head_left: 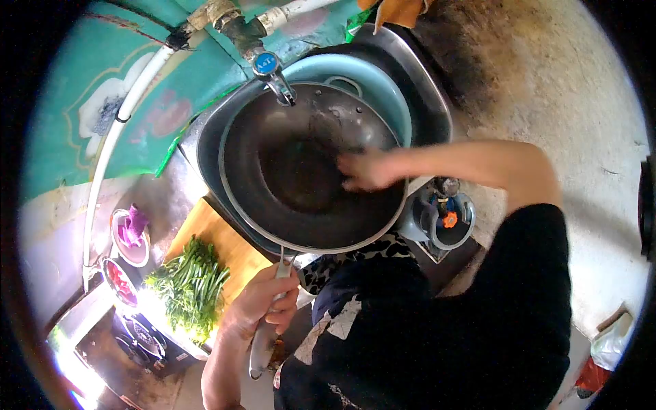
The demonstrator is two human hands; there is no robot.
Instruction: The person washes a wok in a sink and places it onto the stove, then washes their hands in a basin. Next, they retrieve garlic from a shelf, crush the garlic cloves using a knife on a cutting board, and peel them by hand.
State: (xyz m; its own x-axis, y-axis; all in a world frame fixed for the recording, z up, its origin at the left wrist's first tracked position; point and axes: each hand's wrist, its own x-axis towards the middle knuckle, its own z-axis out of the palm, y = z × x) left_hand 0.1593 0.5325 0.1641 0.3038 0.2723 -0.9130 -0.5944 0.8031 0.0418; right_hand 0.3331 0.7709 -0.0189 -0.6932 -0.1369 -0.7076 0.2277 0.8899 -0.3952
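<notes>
A large dark wok (301,225) with a long metal handle (263,345) rests over the sink, tilted toward me. My left hand (266,301) is wrapped round the handle near the wok's rim. Inside the wok, toward its right side, is my right hand (369,169), somewhat blurred. Its fingers look spread and reach toward the inner surface; I see nothing held in them. The wok's bottom looks dark and wet. Above its far rim hangs a metal tap (280,89) with a blue cap.
A light blue basin (393,96) sits behind the wok in the steel sink (437,113). On the left, cut greens (191,287) lie on and beside a wooden board (239,249), near bowls (119,280). A gas cylinder (454,232) with an orange knob stands at right.
</notes>
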